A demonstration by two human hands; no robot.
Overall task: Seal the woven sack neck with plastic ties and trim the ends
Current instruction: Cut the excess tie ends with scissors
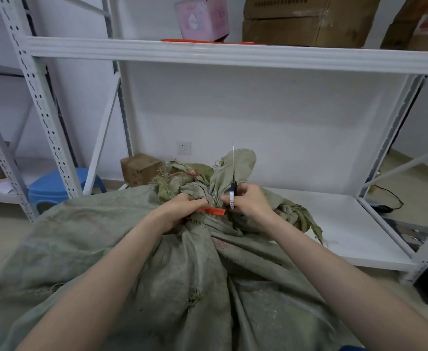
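The grey-green woven plastic sack (182, 262) lies in front of the person on the floor, its bunched neck (214, 198) gathered tight between the two hands and its frayed mouth fanning up beyond them. A flat orange-red plastic tie (214, 211) sits at the neck with its tag end lying across the front of the gather, so at least one tie looks to be in place. Trimming seems to be the step in hand or about to begin: no cut is visible yet.

The left hand (182, 211) is closed on the neck and the left end of the tie. The right hand (248, 201) is curled around a pair of scissors with a black handle and a white label (233, 196), the thin blades pointing straight up, away from the tie.

Whether the tie is fully cinched, and how much tail is left to trim, cannot be told; the hands cover its lock and ends. A second thin red strand (182, 174) shows higher in the frayed mouth, too small to identify. More orange-red strips (208, 41) lie on the white metal shelf (233, 54) above.
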